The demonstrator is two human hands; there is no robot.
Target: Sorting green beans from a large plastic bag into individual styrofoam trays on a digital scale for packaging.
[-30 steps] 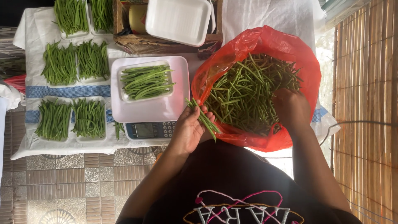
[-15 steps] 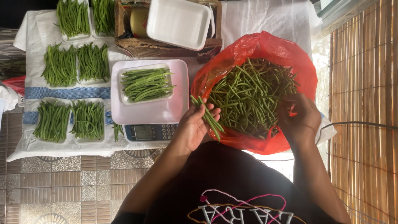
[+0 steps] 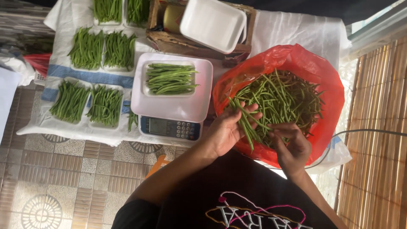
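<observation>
Hands: left hand (image 3: 224,131) holds a small bunch of green beans (image 3: 246,123) across the open palm, fingers loosely curled under it; right hand (image 3: 292,146) pinches at the near end of the same bunch, fingertips narrow, tidying or adding stems.
Landmark: white scale (image 3: 171,95), keypad edge facing the person.
Bean supply: red plastic bag (image 3: 313,72), just right of the scale, mouth open, loose beans piled inside; both hands work over its near-left rim.
On scale: foam tray (image 3: 146,82) sits on the platform, partly filled with beans laid lengthwise.
Left of scale: four filled portions (image 3: 89,76) on the white cloth (image 3: 55,123), in two rows; more beyond them.
Behind scale: empty white foam tray (image 3: 212,23) resting on a brown box (image 3: 169,40).
Step in hand: my read, gathering and aligning a handful to top up the tray being weighed.
Next move calls for: closing the left grip so stems don't slip, carrying the bunch leftward from the bag to the scale, laying it parallel to the beans already there, keeping hands off the platform.
Risk: stray stems dropping beside the keypad.
</observation>
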